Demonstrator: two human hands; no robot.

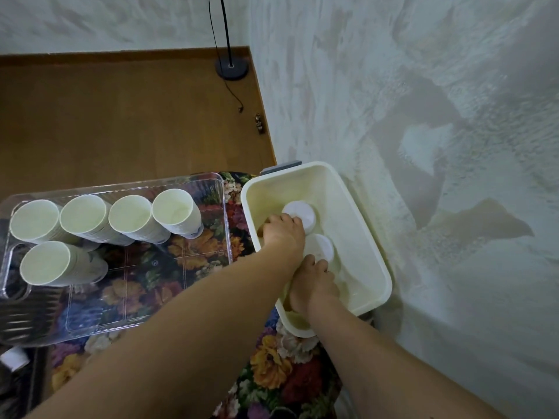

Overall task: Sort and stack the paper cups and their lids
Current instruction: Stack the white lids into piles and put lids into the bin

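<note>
Both my hands reach into a cream plastic bin (pixel 363 237) at the right. My left hand (pixel 282 234) curls its fingers round a stack of white lids (pixel 302 213) at the bin's far side. My right hand (pixel 314 279) grips a second stack of white lids (pixel 320 247) nearer to me. In a clear plastic tray (pixel 208 182) on the left stand several stacks of white paper cups (pixel 175 211), mouths up, four in a back row and one (pixel 47 263) in front.
The tray and bin sit on a floral cloth (pixel 278 367). A white textured wall (pixel 453 146) is close on the right. A black lamp base (pixel 231 68) with a cable stands on the brown floor beyond. A small white object (pixel 13 358) lies at the lower left.
</note>
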